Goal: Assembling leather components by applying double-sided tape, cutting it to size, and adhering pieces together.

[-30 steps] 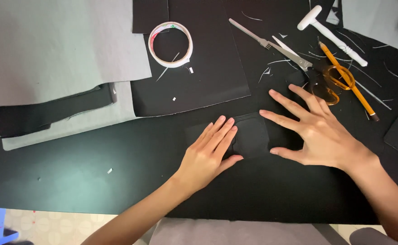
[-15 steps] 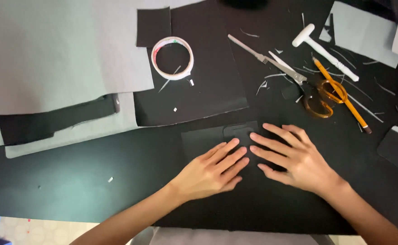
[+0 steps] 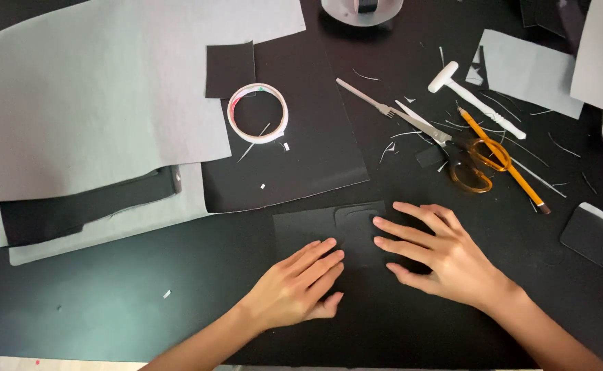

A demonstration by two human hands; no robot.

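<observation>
Under both palms lies a small dark rectangular piece of card or leather (image 3: pixel 329 227), flat on the black worktop (image 3: pixel 109 309), with a curved seam or layered edge showing near its middle. The left hand (image 3: pixel 294 288) rests on its near left corner, fingers together and extended; the right hand (image 3: pixel 446 257) covers its right edge, fingers spread. Neither grip is closed on anything: both hands are flat and open, pressing rather than holding. By my judgement the step in hand is smoothing or pressing the piece down, and any further move would call for even pressure without shifting the layers.

Just beyond the right fingertips lie orange-handled scissors (image 3: pixel 466 158), a yellow pencil (image 3: pixel 504 158) and a silver fork-like metal tool (image 3: pixel 370 99); a white plastic mallet (image 3: pixel 473 99) sits farther out. Beyond the left hand, a white roll of tape (image 3: pixel 258 113) rests on a large black sheet (image 3: pixel 301 158), beside a small black square (image 3: pixel 229 69). Large grey sheets (image 3: pixel 95 103) spread well off to the left. Thin pale offcuts litter the surface near the tools.
</observation>
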